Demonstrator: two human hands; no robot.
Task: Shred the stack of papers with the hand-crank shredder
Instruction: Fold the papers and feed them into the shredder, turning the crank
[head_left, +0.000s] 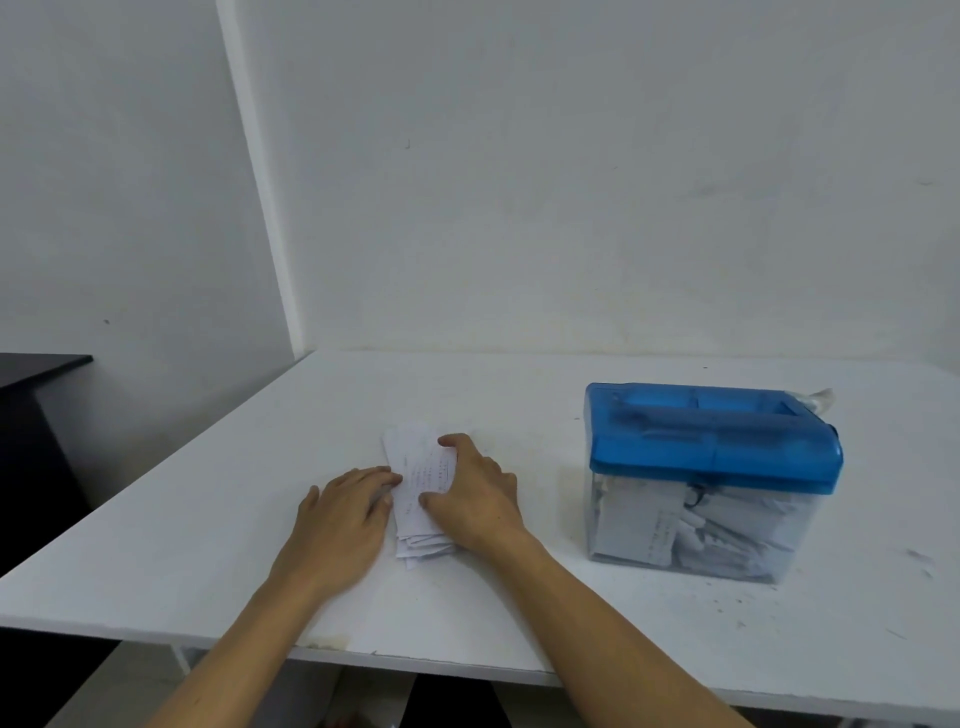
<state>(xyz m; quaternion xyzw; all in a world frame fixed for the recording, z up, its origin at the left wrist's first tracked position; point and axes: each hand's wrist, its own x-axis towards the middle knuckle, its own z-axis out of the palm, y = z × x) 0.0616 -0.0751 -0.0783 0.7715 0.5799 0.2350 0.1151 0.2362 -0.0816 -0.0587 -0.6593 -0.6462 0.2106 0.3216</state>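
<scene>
A stack of papers with faint print lies on the white tabletop, its sheets fanned unevenly at the near end. The left hand lies flat with its fingertips touching the stack's left edge. The right hand rests over the stack's right side, thumb on the top sheet. Well to the right stands the hand-crank shredder, its blue lid over a clear bin holding paper pieces.
</scene>
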